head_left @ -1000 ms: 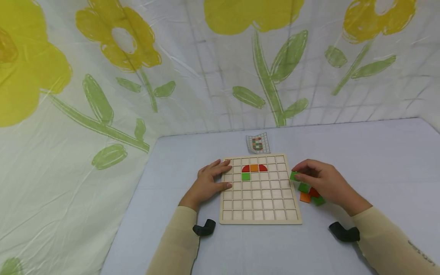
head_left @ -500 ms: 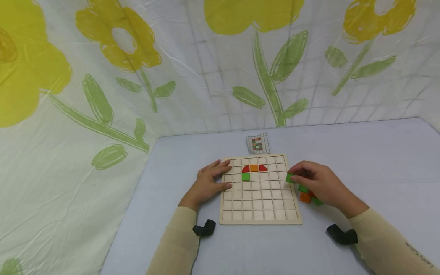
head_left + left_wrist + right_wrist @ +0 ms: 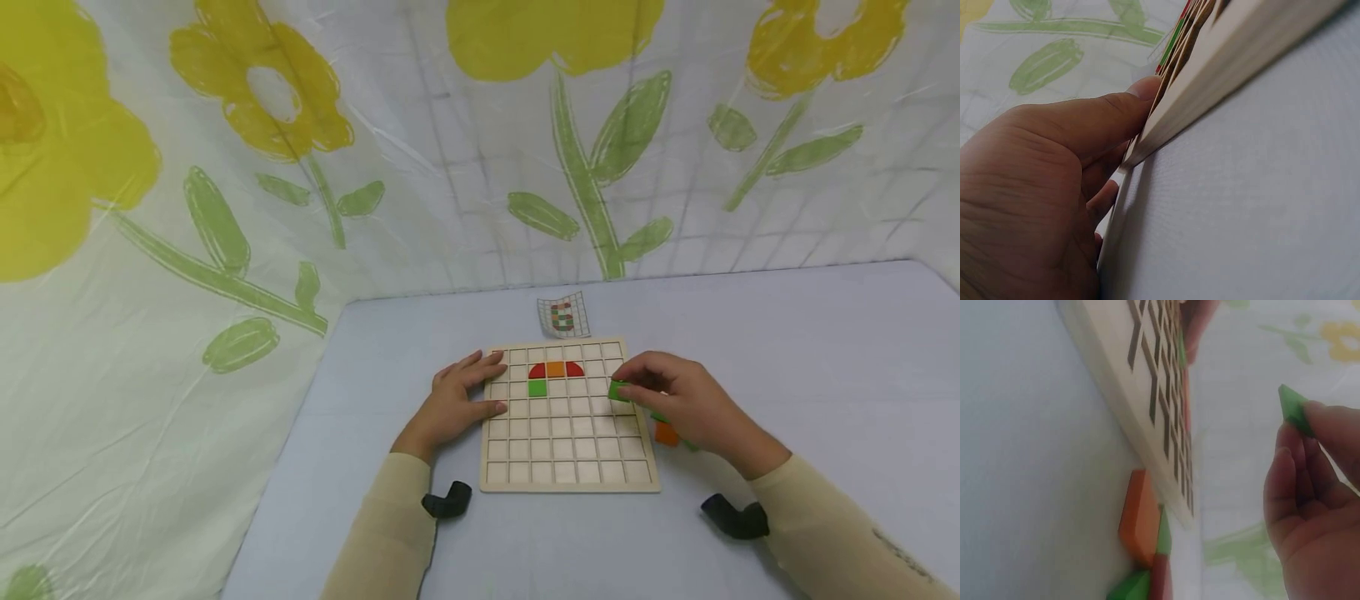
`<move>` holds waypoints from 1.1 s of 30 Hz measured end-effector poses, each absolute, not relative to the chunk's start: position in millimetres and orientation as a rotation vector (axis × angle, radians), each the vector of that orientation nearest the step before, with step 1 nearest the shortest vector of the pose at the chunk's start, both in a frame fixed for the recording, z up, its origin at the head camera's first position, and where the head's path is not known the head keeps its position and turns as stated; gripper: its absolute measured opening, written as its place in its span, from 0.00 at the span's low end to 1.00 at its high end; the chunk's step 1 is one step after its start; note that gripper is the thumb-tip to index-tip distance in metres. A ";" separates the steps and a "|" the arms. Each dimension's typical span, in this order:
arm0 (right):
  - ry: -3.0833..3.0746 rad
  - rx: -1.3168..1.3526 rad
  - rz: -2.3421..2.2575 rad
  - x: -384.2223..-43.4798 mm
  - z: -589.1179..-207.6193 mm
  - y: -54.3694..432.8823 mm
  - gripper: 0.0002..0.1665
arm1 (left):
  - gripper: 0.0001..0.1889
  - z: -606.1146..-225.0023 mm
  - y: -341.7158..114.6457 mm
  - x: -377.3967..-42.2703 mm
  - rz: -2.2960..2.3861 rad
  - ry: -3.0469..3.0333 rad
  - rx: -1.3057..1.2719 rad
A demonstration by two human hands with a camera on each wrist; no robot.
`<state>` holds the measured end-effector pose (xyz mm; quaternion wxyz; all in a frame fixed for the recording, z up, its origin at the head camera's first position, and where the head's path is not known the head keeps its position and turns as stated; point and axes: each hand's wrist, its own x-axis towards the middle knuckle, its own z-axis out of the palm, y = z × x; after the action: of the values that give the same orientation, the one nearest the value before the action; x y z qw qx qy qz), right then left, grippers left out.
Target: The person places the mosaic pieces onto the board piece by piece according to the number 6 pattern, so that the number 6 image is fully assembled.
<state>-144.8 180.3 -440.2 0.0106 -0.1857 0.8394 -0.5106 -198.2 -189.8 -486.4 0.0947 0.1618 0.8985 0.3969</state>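
My right hand (image 3: pixel 682 400) pinches a green square tile (image 3: pixel 618 390) between thumb and fingers, over the right side of the wooden grid board (image 3: pixel 540 475). The right wrist view shows the same green tile (image 3: pixel 1294 409) held above the board's surface. At the board's left edge, my left hand (image 3: pixel 450 407) rests with fingers spread and thumb on the rim; its thumb (image 3: pixel 1110 119) lies along the edge in the left wrist view. Set in the grid are a red quarter-round tile (image 3: pixel 537 371), an orange square (image 3: pixel 555 369), another red quarter-round (image 3: pixel 574 369), and a green square (image 3: pixel 537 387) below.
Loose tiles lie right of the board, partly hidden by my right hand: an orange one (image 3: pixel 666 434), and in the right wrist view a green one (image 3: pixel 1132 586) and a red one (image 3: pixel 1160 578). A printed pattern card (image 3: pixel 564 315) lies behind the board. A flowered curtain (image 3: pixel 480 167) hangs behind the table.
My right hand has moved left with the green tile, from beside the loose tiles to over the board's right columns. The left hand has stayed in place.
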 end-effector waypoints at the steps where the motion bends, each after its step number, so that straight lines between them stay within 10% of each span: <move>1: 2.616 -0.591 -1.594 -145.0 -439.6 177.9 0.07 | 0.35 -486.7 -189.9 -198.5 1.173 2.667 0.482; 33: 2.428 -0.680 -1.721 -174.4 -437.3 94.3 0.05 | 0.35 -488.3 -191.7 -198.4 1.157 2.681 0.482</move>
<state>-174.4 94.3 -437.3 0.0445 -0.2227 0.7945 -0.5631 -198.4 -191.7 -488.3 0.0909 0.1622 0.9021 0.3894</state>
